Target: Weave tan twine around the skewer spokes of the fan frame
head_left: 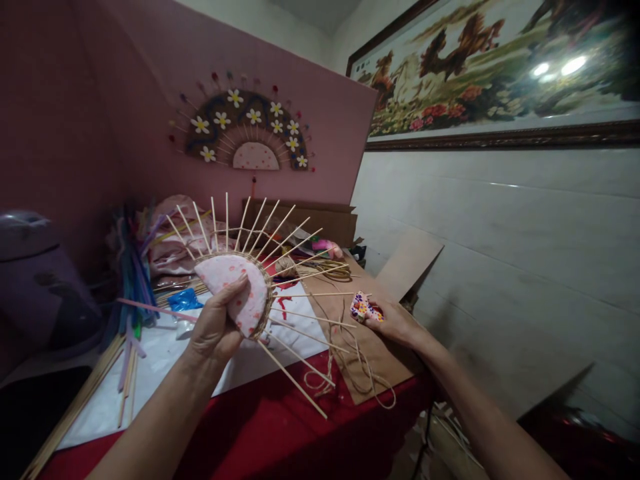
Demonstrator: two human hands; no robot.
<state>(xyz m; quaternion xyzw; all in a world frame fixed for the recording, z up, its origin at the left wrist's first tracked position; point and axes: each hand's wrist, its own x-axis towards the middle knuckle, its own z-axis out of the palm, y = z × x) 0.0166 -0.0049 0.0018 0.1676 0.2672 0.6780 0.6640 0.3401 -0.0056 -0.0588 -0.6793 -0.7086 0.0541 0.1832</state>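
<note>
My left hand (220, 320) grips a half-round fan base (220, 277) covered in pink dotted fabric, thumb on its front face. Thin wooden sticks (295, 245) fan out from its curved edge, where a band of woven twine (267, 293) runs. My right hand (393, 323) is closed around a small floral-patterned object (364, 308) in white, blue and yellow; its kind I cannot make out. This hand is over the brown cardboard (383, 370), close to the stick tips. Loose twine (367, 373) lies in loops below, partly on the cardboard.
A finished-looking fan with white flowers (254, 117) is pinned on the pink board (320, 127). Pipe cleaners (133, 260), a blue packet (185, 300) and wooden sticks (85, 400) lie left. White paper (235, 373) covers part of the red cloth (280, 427). A wall stands right.
</note>
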